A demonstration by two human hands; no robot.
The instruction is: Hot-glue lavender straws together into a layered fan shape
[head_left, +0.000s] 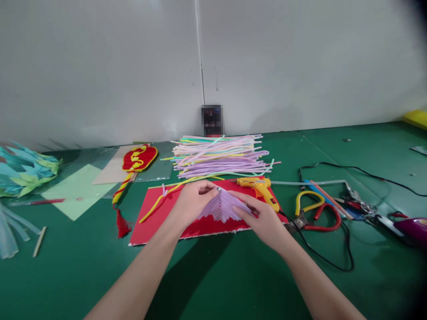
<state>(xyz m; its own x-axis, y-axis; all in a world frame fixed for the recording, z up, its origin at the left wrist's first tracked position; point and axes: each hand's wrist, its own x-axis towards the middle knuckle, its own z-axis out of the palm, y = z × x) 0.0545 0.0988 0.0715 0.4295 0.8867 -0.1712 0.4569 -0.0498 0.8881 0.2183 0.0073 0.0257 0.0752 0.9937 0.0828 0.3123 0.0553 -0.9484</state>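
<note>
Between my hands is a fan-shaped piece of bent lilac pipe cleaners (218,209), held over a red board (196,230). My left hand (196,198) pinches it near its pointed top, where a small shiny spot shows. On the other side, my right hand (258,215) has its fingers closed on the piece's right edge. A yellow glue gun (263,190) lies on the board just behind my right hand. Left of my left hand, a bent yellow pipe cleaner (153,208) rests on the board.
Behind the board lies a pile of pastel pipe cleaners (220,155). Pliers with red and yellow handles (328,218) and a black cord (348,253) are at right. A red-and-yellow fan ornament (140,158), green paper (78,191) and blue-green leafy pieces (26,171) lie left.
</note>
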